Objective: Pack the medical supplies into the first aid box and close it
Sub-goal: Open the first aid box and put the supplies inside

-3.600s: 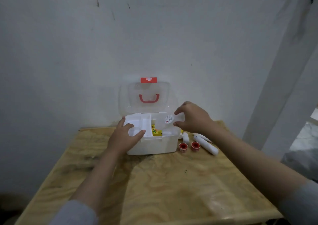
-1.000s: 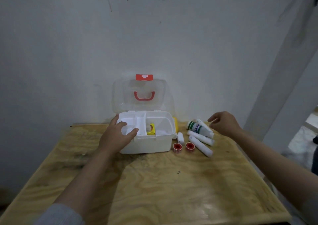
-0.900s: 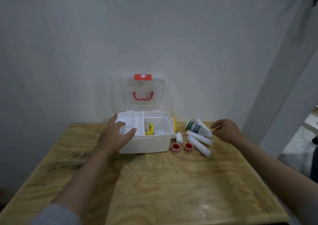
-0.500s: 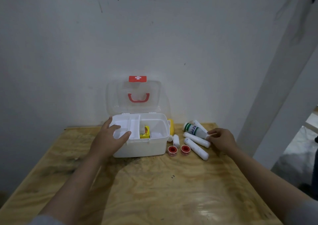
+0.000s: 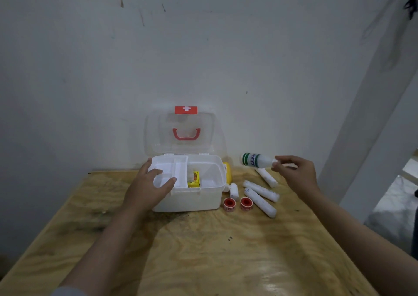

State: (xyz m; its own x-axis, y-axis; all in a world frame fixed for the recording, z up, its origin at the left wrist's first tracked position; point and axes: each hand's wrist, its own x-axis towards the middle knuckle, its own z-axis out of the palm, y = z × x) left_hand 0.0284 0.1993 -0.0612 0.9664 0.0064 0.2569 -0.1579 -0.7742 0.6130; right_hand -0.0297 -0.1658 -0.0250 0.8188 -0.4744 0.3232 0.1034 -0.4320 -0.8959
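Plywood with a swirling grain makes up the bench (image 5: pixel 203 257), which fills the lower half of the frame and shows dark smudges near its left side. Just past the middle of it stands the white first aid box (image 5: pixel 194 199), its clear lid (image 5: pixel 158 135) raised upright with a red handle and a red cross tab at the top. The left hand (image 5: pixel 148 188) rests on the box's front left corner, fingers spread loosely over the rim, its grip closed on nothing. A small yellow packet (image 5: pixel 194 179) stands inside the box. Right of the box lie two red tape rolls (image 5: pixel 238 203) and several white bandage rolls (image 5: pixel 260 202) on the wood. Above them, at centre right, the right hand (image 5: pixel 294 174) holds a white bottle (image 5: pixel 256 160) with a green band, its grip pinched on the bottle's narrow end. Behind everything rises a pale, stained wall (image 5: pixel 113 58), with a white post (image 5: pixel 371 126) slanting up the right edge.
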